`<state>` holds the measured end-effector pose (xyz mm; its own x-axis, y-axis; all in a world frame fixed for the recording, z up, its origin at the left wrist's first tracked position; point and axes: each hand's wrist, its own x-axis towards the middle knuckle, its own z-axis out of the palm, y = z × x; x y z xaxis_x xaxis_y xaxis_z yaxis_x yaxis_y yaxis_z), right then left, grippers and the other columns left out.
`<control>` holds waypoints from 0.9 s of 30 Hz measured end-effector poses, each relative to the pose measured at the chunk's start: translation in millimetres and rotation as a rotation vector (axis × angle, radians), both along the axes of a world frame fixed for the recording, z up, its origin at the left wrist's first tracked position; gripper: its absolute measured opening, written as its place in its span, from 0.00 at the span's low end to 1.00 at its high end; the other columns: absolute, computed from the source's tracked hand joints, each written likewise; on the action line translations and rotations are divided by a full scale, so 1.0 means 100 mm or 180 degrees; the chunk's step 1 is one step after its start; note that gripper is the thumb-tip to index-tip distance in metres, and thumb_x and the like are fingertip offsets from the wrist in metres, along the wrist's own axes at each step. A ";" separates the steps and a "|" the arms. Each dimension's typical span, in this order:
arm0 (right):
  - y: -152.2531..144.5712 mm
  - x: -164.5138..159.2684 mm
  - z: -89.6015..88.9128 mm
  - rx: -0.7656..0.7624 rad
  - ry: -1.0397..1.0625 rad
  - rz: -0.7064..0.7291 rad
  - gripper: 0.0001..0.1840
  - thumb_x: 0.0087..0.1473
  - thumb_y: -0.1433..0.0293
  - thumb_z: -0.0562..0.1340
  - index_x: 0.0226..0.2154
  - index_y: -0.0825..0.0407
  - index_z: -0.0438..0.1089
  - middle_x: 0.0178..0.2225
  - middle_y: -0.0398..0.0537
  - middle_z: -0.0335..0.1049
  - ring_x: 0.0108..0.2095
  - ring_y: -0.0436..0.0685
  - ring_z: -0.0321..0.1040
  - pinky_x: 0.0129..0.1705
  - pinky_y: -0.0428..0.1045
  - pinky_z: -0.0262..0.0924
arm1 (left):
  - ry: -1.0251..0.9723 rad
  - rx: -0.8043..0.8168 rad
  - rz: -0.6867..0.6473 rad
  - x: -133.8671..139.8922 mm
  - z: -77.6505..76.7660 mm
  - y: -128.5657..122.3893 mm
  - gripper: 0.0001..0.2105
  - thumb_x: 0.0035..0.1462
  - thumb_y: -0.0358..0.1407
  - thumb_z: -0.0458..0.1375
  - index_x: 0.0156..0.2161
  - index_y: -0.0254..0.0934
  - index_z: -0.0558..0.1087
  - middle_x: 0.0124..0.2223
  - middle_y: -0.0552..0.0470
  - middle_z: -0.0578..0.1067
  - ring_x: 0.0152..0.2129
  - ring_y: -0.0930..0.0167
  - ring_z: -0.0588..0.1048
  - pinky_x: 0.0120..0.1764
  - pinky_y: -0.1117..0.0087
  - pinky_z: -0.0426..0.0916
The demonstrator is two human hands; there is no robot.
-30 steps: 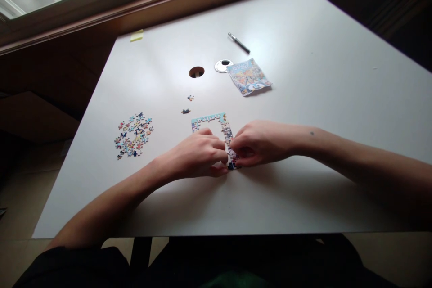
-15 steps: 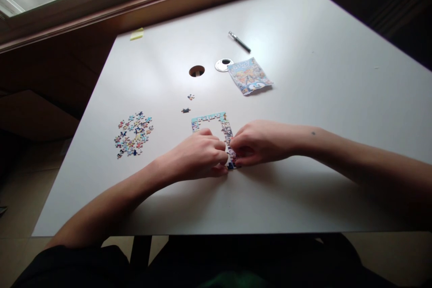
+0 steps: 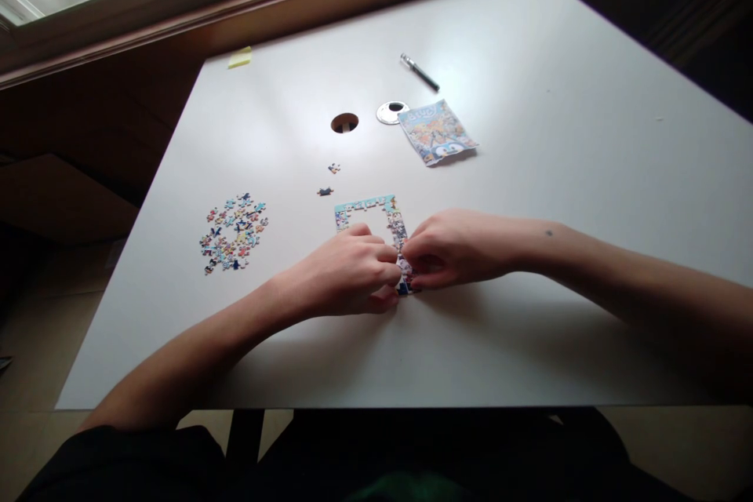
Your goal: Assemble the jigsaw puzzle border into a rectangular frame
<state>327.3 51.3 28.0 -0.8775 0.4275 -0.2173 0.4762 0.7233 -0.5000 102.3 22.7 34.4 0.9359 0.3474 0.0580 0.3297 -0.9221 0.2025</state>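
Observation:
A partly joined jigsaw puzzle frame (image 3: 395,221) lies flat on the white table, with bare tabletop showing inside its border. My left hand (image 3: 358,271) rests over its lower left part, fingers curled down at the right-hand strip. From the other side, my right hand (image 3: 438,249) pinches at the same strip, its thumb and fingers on the outer edge. Both sets of fingertips nearly meet near the lower right corner. The left hand covers the lower left of the frame. Whether a loose piece sits between the fingers cannot be made out.
Loose puzzle pieces (image 3: 232,235) are heaped at the left. A dark piece (image 3: 325,191) and another piece (image 3: 334,168) lie beyond the frame. Farther back are a cable hole (image 3: 344,123), its round cover (image 3: 388,113), a picture packet (image 3: 440,137), a pen (image 3: 420,73) and a yellow note (image 3: 240,57).
Hardly anything differs. Both hands stay at the right strip of the puzzle, with the left fingers shifted very slightly; the whole view has drifted a few pixels.

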 end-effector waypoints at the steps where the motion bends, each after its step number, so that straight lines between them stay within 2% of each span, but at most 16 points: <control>1: 0.00 0.00 0.00 -0.0006 0.0000 -0.0003 0.14 0.56 0.61 0.61 0.24 0.50 0.64 0.21 0.41 0.64 0.22 0.48 0.55 0.28 0.48 0.44 | -0.0022 0.0010 -0.0001 0.00 0.00 0.00 0.08 0.62 0.34 0.58 0.32 0.39 0.77 0.34 0.53 0.79 0.31 0.72 0.74 0.41 0.66 0.60; 12: -0.02 0.00 0.01 -0.0028 -0.0092 -0.0086 0.13 0.57 0.62 0.60 0.24 0.51 0.65 0.23 0.43 0.66 0.23 0.49 0.57 0.28 0.48 0.46 | 0.0112 -0.0015 0.0018 -0.02 0.02 0.02 0.09 0.65 0.35 0.57 0.34 0.39 0.78 0.36 0.53 0.79 0.33 0.71 0.74 0.41 0.66 0.58; 27: 0.02 0.03 0.00 -0.0019 -0.0046 -0.0243 0.13 0.58 0.62 0.60 0.25 0.50 0.65 0.23 0.43 0.66 0.24 0.50 0.57 0.29 0.48 0.45 | 0.0182 0.0300 0.0270 -0.02 -0.02 -0.02 0.09 0.67 0.36 0.56 0.38 0.38 0.77 0.38 0.52 0.79 0.35 0.68 0.75 0.40 0.63 0.58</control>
<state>329.9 53.1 27.6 -0.8391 0.4917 -0.2325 0.5371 0.6817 -0.4968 100.1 20.2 32.0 0.9062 0.4209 0.0416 0.4158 -0.9045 0.0949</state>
